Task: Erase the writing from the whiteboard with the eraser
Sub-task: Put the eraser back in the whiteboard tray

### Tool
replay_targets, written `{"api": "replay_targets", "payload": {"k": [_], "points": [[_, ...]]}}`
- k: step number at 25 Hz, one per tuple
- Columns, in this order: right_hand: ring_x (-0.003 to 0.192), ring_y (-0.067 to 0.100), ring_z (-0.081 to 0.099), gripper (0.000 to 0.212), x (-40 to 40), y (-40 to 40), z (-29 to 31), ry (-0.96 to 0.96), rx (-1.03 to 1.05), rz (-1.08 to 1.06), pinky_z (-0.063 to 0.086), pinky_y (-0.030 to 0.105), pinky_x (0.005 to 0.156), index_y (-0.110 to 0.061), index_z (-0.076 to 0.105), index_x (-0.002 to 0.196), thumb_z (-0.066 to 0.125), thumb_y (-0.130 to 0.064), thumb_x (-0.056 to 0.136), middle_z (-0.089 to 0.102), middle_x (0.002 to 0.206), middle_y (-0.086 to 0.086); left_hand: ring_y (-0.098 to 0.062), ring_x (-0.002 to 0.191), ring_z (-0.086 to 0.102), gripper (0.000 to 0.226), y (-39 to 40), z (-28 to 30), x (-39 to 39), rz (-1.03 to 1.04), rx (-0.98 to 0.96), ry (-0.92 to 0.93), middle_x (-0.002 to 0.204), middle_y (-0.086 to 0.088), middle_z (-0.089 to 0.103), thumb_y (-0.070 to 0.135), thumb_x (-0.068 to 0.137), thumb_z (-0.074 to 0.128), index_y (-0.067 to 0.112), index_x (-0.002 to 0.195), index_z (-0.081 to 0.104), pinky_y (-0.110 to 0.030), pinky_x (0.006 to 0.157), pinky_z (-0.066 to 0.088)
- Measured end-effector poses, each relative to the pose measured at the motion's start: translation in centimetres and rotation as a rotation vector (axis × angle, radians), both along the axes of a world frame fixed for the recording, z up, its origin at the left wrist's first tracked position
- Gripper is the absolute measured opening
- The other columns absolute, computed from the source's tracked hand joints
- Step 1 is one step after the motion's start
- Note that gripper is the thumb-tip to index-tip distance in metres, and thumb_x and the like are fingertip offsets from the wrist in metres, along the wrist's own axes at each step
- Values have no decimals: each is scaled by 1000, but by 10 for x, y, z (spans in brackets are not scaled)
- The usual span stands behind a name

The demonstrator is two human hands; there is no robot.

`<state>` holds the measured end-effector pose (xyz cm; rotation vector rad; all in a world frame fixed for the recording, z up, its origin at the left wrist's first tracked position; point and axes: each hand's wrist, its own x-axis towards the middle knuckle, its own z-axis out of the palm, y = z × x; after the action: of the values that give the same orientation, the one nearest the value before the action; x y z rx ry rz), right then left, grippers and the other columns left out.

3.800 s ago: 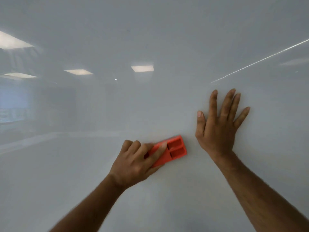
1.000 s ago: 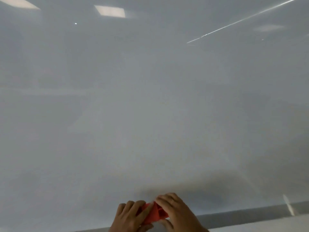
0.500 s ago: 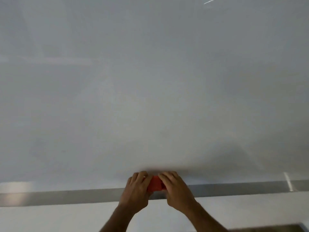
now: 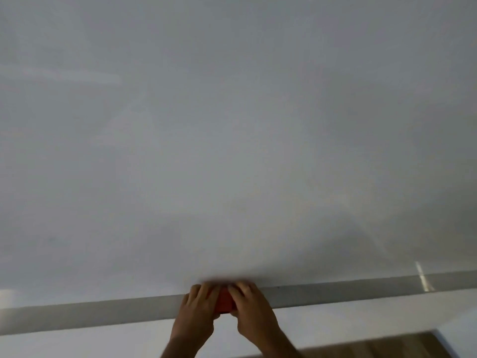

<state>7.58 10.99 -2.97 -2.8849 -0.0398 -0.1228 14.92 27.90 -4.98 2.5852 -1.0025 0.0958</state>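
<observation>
The whiteboard (image 4: 232, 125) fills most of the view and I see no writing on it, only faint smears and reflections. Along its bottom edge runs a grey metal ledge (image 4: 348, 293). The red eraser (image 4: 225, 302) sits at this ledge, mostly hidden between my hands. My left hand (image 4: 198, 310) grips it from the left and my right hand (image 4: 251, 308) covers it from the right, fingers curled over its top. Both forearms rise from the bottom of the frame.
Below the ledge is a white wall strip (image 4: 103, 342). A brown wooden surface (image 4: 387, 348) shows at the bottom right corner.
My hands with the eraser have come down from the board's lower area to the ledge, and my view has tilted downward. The wooden surface has come into view.
</observation>
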Motion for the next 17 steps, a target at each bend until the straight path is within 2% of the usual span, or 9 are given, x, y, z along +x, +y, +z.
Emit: {"api": "replay_targets", "payload": {"k": [4,7,9,11,12,13,14,15,17], "points": [[99,11,74,86,3,-4,-11,3,-10,-54,62,20,76,-29,73,113,101,-44,32,71,114,-11,-20,101,49,94,-2,-8,2,3,-44,-17,117,6,62,24,33,102,25,120,68,-34,64,61],[106,18,72,84,2,-5,-20,-12,-23,-59,64,26,77,-25,68,121,100,-35,44,69,120,-7,-20,103,48,94,-1,-11,1,-1,-63,-45,119,5,60,26,36,102,23,123,67,-36,67,62],[102,16,72,85,1,-2,-19,10,-37,-68,64,25,73,-25,70,118,100,-38,40,69,117,-9,-21,103,49,91,-1,-12,0,-10,-74,-64,119,3,60,26,41,101,19,125,67,-37,66,62],[95,13,73,84,2,4,-16,38,-48,-74,62,21,69,-27,75,111,99,-42,32,72,111,-12,-23,103,51,74,0,-16,-2,-34,-103,-129,119,2,59,25,59,90,17,127,63,-40,66,63],[92,11,74,83,3,4,-15,32,-44,-88,62,20,67,-28,78,106,99,-45,27,74,108,-13,-23,103,52,64,1,-17,-2,-51,-118,-170,120,2,57,27,68,76,18,129,59,-40,67,63],[90,10,75,83,2,5,-12,38,-34,-109,61,19,66,-28,81,102,99,-47,24,75,105,-13,-24,104,54,59,2,-16,-2,-67,-118,-194,121,2,55,30,73,63,18,130,55,-39,69,63],[89,8,75,82,2,5,-12,25,-24,-122,61,18,66,-28,83,98,100,-50,21,77,103,-14,-24,104,55,59,4,-18,-3,-82,-116,-222,122,2,54,32,73,61,19,131,52,-38,71,63],[88,6,76,82,0,5,-11,17,-23,-135,61,17,66,-28,84,95,100,-51,19,78,102,-15,-24,105,54,66,5,-16,-6,-93,-105,-216,122,1,56,33,69,72,19,130,52,-37,72,63],[88,4,76,80,-4,4,-10,-24,-12,-153,60,15,68,-30,85,92,100,-54,17,79,100,-17,-23,107,52,102,7,-6,-13,-87,-74,-137,118,-2,64,37,41,99,18,130,52,-37,72,63]]}}
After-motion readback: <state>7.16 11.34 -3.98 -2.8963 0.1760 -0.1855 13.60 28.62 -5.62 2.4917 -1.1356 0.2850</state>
